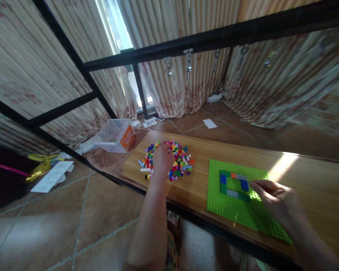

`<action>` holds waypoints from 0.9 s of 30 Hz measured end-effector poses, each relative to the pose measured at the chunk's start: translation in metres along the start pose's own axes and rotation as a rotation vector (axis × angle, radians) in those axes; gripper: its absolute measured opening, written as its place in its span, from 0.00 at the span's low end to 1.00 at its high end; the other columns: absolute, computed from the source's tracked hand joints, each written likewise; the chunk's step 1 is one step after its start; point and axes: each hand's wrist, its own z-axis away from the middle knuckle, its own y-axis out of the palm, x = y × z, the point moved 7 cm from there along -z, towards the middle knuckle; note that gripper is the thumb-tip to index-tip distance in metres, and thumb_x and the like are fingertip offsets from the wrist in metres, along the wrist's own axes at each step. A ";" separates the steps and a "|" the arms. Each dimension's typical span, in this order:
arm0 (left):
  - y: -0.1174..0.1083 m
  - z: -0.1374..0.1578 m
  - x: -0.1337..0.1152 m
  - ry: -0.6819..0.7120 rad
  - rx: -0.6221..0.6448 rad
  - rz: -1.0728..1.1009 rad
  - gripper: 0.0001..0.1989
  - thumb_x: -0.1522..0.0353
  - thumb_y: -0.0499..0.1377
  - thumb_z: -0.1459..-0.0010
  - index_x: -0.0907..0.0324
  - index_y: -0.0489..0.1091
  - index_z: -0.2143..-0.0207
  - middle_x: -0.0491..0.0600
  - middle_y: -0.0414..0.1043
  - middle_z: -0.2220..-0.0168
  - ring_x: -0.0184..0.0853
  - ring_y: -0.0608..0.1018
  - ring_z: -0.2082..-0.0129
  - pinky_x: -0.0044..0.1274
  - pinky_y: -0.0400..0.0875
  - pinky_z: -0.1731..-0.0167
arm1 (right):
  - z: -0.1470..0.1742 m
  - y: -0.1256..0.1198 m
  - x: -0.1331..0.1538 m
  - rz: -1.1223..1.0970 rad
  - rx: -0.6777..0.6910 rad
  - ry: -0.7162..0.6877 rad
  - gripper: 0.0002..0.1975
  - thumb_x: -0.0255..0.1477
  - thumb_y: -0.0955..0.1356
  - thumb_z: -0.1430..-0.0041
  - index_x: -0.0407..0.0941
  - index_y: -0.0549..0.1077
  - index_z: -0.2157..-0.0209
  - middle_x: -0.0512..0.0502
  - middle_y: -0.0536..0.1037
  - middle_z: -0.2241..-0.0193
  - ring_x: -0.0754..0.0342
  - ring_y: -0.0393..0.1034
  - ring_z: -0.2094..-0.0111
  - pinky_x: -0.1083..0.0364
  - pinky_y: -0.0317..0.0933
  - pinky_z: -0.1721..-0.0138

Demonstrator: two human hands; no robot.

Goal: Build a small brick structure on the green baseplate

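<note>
A heap of small coloured toy bricks (179,162) lies spread on the left part of the wooden bench. My left hand (163,158) reaches down into this heap, and its fingers are mostly hidden behind the hand itself. On the right lies a green baseplate (226,210) with a rectangular ring of bricks (232,193) on it, in blue, green, grey and orange. The thumb and forefinger of my right hand (277,195) are pinched together at the ring's right side, beside a blue brick (244,185). Whether anything is between those fingertips cannot be made out.
A clear plastic box (113,137) with an orange label stands past the bench's left end. The wooden bench (199,150) has a dark frame. Black metal bars (158,54) and curtains (183,90) rise behind it. Papers (209,123) lie on the tiled floor.
</note>
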 end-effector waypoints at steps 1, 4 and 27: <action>-0.004 -0.002 0.008 -0.014 -0.006 -0.022 0.16 0.74 0.54 0.45 0.60 0.75 0.56 0.54 0.78 0.57 0.40 0.77 0.57 0.29 0.69 0.55 | 0.001 0.003 0.001 0.002 0.035 0.018 0.15 0.43 0.70 0.54 0.47 0.80 0.70 0.42 0.81 0.72 0.48 0.74 0.75 0.54 0.63 0.78; -0.001 0.001 0.004 0.124 0.031 -0.064 0.17 0.74 0.55 0.47 0.59 0.75 0.55 0.53 0.77 0.56 0.39 0.75 0.55 0.30 0.66 0.50 | 0.004 0.009 0.007 -0.018 0.077 0.076 0.17 0.44 0.70 0.53 0.45 0.79 0.69 0.41 0.81 0.71 0.48 0.74 0.73 0.54 0.64 0.76; 0.065 0.025 -0.069 0.401 0.254 -0.077 0.10 0.72 0.55 0.43 0.57 0.75 0.61 0.54 0.75 0.58 0.46 0.70 0.51 0.40 0.59 0.47 | 0.006 -0.005 0.045 -0.139 -0.030 0.055 0.15 0.41 0.71 0.51 0.43 0.77 0.70 0.44 0.79 0.74 0.52 0.72 0.73 0.55 0.66 0.71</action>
